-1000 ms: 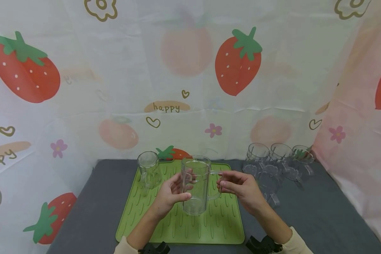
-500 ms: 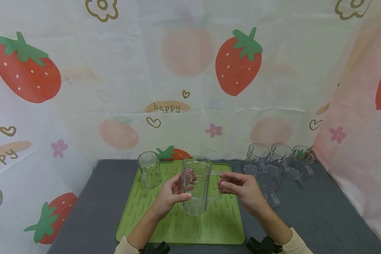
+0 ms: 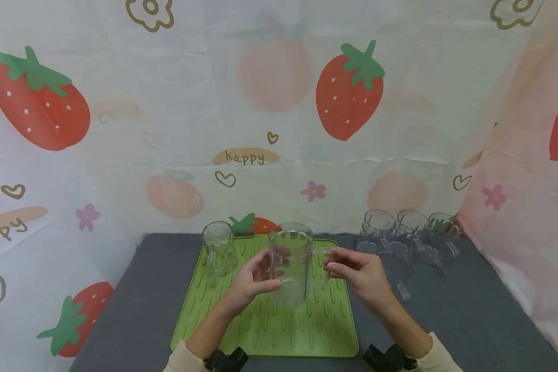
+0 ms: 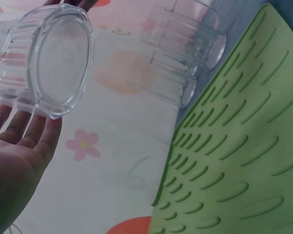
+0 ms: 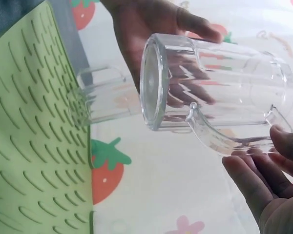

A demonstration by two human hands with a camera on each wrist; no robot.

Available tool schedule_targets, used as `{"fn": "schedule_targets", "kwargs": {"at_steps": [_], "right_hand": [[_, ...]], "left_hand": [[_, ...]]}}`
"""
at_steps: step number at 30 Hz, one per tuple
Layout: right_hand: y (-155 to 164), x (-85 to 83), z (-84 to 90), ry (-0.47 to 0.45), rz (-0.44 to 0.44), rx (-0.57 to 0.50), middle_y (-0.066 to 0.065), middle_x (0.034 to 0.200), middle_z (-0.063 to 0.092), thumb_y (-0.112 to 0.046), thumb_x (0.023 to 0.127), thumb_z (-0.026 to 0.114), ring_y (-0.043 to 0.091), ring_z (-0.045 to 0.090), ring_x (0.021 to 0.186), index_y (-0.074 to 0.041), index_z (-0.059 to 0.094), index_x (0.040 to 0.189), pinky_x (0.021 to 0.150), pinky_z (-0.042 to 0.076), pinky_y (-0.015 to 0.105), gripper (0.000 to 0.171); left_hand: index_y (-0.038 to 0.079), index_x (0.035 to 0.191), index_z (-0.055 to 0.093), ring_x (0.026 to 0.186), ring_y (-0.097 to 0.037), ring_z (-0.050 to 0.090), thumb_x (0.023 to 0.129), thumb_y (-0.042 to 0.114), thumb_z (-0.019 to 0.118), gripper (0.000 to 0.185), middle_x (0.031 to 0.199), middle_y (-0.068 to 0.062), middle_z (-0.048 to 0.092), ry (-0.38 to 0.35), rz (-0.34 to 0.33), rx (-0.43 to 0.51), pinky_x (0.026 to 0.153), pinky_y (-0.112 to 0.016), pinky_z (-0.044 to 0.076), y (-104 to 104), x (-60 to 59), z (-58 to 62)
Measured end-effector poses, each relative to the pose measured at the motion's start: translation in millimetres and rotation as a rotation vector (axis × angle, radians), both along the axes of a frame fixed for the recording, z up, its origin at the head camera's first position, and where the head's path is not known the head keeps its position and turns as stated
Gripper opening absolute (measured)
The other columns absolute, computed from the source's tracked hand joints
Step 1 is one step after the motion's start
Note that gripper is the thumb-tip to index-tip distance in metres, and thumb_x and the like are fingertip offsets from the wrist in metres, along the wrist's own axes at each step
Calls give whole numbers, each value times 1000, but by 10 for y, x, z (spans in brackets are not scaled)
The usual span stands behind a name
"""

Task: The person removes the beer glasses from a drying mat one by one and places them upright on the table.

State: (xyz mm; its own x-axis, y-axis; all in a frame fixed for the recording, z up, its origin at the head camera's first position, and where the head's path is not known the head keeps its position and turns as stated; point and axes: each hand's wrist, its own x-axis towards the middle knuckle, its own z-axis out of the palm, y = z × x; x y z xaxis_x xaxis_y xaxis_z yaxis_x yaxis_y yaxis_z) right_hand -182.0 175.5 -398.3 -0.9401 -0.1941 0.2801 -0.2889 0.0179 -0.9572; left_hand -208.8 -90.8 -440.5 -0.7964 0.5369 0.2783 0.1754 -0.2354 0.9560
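A clear glass beer mug (image 3: 292,263) is held upright above a green ridged mat (image 3: 265,336). My left hand (image 3: 253,281) grips the mug's body from the left, thumb in front and fingers behind the glass. At the right, my right hand (image 3: 360,274) pinches the handle (image 5: 224,141) between thumb and fingers. The thick base (image 4: 66,61) faces down toward the mat in the left wrist view. Another clear mug (image 3: 219,250) stands upside down on the mat's back left corner, its handle turned toward me.
Several clear mugs (image 3: 411,232) stand together at the back right of the grey tabletop (image 3: 465,310). A cloth wall (image 3: 260,124) printed with strawberries closes off the back and sides.
Both hands have raised the mug slightly and shifted it a little to the right in the last half second. Before that it stayed almost still. The other mugs have not moved.
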Motion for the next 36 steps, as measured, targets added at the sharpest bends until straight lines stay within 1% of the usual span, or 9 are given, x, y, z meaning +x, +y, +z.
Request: {"fn": "schedule_targets", "kwargs": {"at_steps": [2,5,7,9,14,18,26,30,36], "right_hand": [[4,1,22,29,-29,15,-15,89,72,0,90,65,3,71,84,21,58,118,73,60,26,36],[19,3,54,50,-78,27,-16,89,71,2,89,65,3,71,84,19,60,118,72,60,25,34],[40,4,74,63,-111,31,-17,89,71,4,89,65,2,71,83,19,59,118,72,60,24,33],[74,3,92,85,-146,44,-18,89,71,6,88,64,1,71,83,18,60,118,72,60,23,33],[200,-16,124,153,-230,101,-21,92,70,7,88,64,-3,69,85,14,63,118,73,58,20,31],[313,-42,124,177,-286,127,-23,94,69,7,88,65,-5,68,84,13,64,118,73,58,18,31],[501,-51,107,208,-444,150,-24,89,69,3,86,69,0,70,79,8,68,114,72,57,17,29],[591,-28,124,183,-506,114,-21,87,71,4,85,70,1,70,77,8,68,114,72,57,16,29],[748,-23,110,205,-598,42,-16,83,73,12,81,70,1,70,73,13,68,109,68,56,14,28]], "left_hand": [[-5,148,32,123,-8,55,90,8,66,68,137,-8,52,-4,13,-7,103,-28,48,-17,-7,-4],[-7,148,29,122,-6,54,90,10,68,72,141,-22,46,-3,37,-23,101,-24,48,-53,-12,-8],[-6,149,29,123,-6,53,90,11,67,72,145,-28,40,3,49,-37,103,-24,47,-82,-14,-13],[-4,148,31,126,-9,52,91,10,66,69,147,-29,38,15,62,-50,104,-25,47,-111,-16,-18],[-3,146,36,128,-13,53,93,7,63,60,141,-5,51,41,100,-61,104,-26,47,-195,-17,-36],[-8,143,37,125,-8,54,93,5,61,57,134,11,55,55,131,-47,101,-22,48,-280,-6,-32],[-10,140,40,123,-7,56,94,3,59,51,130,15,58,63,253,-72,95,-19,50,-487,80,-42],[-12,139,40,120,-4,57,94,2,59,51,128,17,59,50,318,-105,94,-18,50,-631,134,-85],[-5,140,44,118,1,56,95,6,60,49,126,20,58,22,429,-196,92,-17,51,-885,197,-184]]}}
